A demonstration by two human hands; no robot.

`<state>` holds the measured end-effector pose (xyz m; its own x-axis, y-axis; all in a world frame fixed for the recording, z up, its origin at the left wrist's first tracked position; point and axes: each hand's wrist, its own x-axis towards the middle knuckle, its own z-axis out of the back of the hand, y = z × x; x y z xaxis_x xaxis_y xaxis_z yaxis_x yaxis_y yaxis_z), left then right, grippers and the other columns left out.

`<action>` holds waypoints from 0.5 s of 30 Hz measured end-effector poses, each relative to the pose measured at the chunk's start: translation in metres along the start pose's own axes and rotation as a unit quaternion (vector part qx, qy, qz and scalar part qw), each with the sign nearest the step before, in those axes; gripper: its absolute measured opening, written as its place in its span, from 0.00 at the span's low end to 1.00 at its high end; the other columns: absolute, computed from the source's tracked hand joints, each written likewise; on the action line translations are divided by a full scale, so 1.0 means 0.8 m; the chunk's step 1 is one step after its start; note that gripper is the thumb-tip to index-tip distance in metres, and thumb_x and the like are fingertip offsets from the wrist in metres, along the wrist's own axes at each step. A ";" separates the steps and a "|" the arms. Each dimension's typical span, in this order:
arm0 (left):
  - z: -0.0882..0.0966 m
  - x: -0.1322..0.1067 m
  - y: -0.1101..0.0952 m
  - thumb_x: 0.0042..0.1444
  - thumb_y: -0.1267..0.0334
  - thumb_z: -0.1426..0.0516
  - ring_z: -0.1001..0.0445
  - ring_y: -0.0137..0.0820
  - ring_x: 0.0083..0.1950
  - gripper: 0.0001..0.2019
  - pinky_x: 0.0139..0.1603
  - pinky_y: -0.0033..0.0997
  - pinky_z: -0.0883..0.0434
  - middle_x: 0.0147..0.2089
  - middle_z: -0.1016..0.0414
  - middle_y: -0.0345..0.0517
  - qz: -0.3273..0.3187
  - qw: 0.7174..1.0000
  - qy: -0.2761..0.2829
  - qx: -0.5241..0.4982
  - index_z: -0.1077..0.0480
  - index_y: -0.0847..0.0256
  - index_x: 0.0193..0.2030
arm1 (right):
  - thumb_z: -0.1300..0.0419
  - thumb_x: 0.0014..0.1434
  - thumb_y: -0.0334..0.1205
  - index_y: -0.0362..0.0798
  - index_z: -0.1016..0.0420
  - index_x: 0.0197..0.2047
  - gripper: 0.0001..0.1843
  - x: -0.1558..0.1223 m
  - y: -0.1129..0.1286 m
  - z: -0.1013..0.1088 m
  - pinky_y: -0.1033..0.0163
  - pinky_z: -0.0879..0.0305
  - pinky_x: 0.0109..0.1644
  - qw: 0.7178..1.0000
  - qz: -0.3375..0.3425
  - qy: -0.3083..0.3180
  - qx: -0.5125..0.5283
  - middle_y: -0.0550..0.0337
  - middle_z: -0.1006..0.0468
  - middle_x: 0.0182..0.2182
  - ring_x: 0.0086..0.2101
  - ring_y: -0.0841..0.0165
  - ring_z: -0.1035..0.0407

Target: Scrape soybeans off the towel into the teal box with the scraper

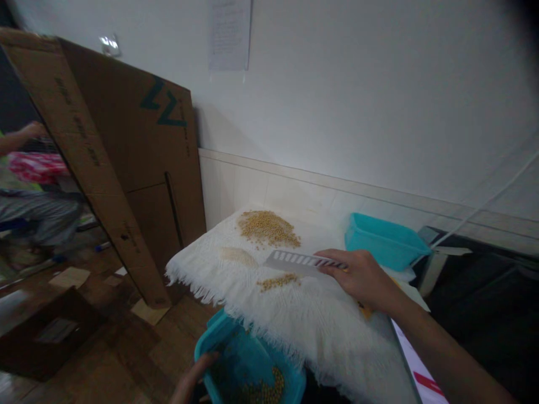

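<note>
My right hand (357, 275) grips one end of a flat, greyish strip with pale slots (290, 259), perhaps a scraper. It is held just over a white fringed cloth (328, 325). Near its far end lie a small row of yellow beans (278, 281) and a patch of pale fine grains (238, 256). Farther back is a larger pile of yellow beans (266, 227). Below the cloth's front edge, my left hand (197, 370) holds the rim of a teal basin (297, 384), thumb hooked over it. Beans (273, 387) lie in the basin's bottom.
A teal tub (387, 241) stands at the cloth's back right, by the wall. On the left, a tall cardboard box (135, 151) leans there. Behind it a person's arm (21, 137) shows. Cardboard scraps (69, 278) and a dark box (50, 336) lie on the floor.
</note>
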<state>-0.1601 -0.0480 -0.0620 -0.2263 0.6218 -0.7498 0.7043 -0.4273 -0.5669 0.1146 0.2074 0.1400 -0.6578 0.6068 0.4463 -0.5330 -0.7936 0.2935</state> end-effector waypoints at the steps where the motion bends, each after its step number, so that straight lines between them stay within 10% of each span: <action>1: 0.003 0.005 0.002 0.44 0.41 0.25 0.15 0.61 0.60 0.50 0.65 0.57 0.22 0.49 0.10 0.65 -0.007 1.000 -0.005 0.000 0.31 0.68 0.69 | 0.37 0.65 0.37 0.56 0.10 0.49 0.15 -0.010 0.009 -0.002 0.63 0.19 0.39 0.999 -0.003 -0.049 -0.006 0.60 0.08 0.39 0.34 0.62 0.13; 6: 0.006 0.000 -0.001 0.47 0.41 0.27 0.14 0.61 0.59 0.43 0.62 0.56 0.21 0.50 0.09 0.61 -0.061 0.998 -0.007 0.002 0.29 0.61 0.66 | 0.42 0.73 0.42 0.50 0.12 0.51 0.16 -0.062 0.055 -0.045 0.66 0.22 0.30 0.977 0.003 -0.208 -0.045 0.58 0.09 0.33 0.26 0.65 0.16; 15: -0.002 -0.025 -0.011 0.49 0.39 0.30 0.19 0.61 0.66 0.37 0.61 0.54 0.22 0.57 0.11 0.57 -0.099 0.994 -0.006 0.035 0.25 0.57 0.61 | 0.47 0.80 0.42 0.39 0.15 0.51 0.21 -0.078 0.079 -0.089 0.67 0.26 0.26 0.957 0.078 -0.261 -0.095 0.53 0.11 0.29 0.21 0.66 0.18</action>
<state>-0.1610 -0.0555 -0.0416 -0.3636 0.6905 -0.6252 0.5966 -0.3429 -0.7256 0.0840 0.1225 0.0704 -0.4076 0.3375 0.8485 -0.5701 -0.8199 0.0522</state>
